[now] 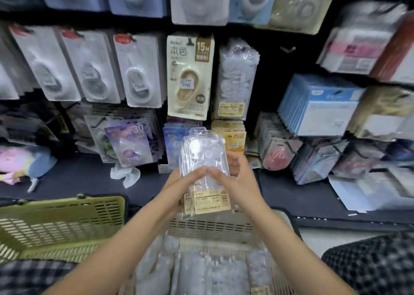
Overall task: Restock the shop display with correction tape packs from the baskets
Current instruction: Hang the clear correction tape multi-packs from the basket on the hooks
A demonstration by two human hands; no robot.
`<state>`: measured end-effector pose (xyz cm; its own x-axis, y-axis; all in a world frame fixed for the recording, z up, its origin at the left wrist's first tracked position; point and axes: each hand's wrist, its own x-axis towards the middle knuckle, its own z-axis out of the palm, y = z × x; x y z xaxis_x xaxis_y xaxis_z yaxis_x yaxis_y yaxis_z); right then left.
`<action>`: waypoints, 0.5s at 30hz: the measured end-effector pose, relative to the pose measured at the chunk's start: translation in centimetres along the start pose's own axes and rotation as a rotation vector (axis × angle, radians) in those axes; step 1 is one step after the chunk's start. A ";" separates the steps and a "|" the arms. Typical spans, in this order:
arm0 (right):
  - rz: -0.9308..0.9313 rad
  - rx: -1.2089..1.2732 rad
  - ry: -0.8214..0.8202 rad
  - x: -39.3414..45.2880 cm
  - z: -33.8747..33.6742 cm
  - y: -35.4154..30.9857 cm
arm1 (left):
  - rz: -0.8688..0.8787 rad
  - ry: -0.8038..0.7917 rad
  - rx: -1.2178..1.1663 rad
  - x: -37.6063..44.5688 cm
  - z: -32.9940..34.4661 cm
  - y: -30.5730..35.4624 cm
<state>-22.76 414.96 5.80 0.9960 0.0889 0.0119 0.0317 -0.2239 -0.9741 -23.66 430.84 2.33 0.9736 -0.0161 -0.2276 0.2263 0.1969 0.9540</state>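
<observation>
Hands: left hand (179, 182) and right hand (235, 176) both clasp clear packs (205, 160) above the beige basket (212, 225). Square the stack, then lift its hang holes to the matching hook higher above that basket.

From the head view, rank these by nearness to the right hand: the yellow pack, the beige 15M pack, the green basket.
Measured from the right hand:
1. Yellow pack, just above it on the display.
2. Beige 15M pack, higher, up-left.
3. Green basket, far left, low.

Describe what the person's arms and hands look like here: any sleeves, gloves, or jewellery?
Both forearms are bare up to the frame's bottom edge, with no sleeves in view. The left hand and right hand wear no gloves, and no rings, watch or bracelets show. The picture is somewhat blurred, so small details cannot be ruled out.
</observation>
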 end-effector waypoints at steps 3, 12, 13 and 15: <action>-0.038 0.101 0.070 1.9 -0.7 -4.1 | 0.126 -0.075 0.084 0.5 0.0 3.9; 0.016 0.547 0.025 5.7 -3.6 -11.7 | 0.271 0.054 -0.038 2.0 1.6 9.6; 0.002 0.576 0.035 6.0 -3.7 -12.1 | 0.310 0.068 -0.031 2.0 1.9 10.1; -0.061 0.548 0.097 6.7 -3.8 -12.7 | 0.379 0.121 -0.025 1.8 2.2 11.0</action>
<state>-16.20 414.72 19.10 0.9977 -0.0097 0.0675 0.0671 0.3185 -0.9455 -19.33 430.87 12.83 0.9771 0.1780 0.1164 -0.1503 0.1908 0.9701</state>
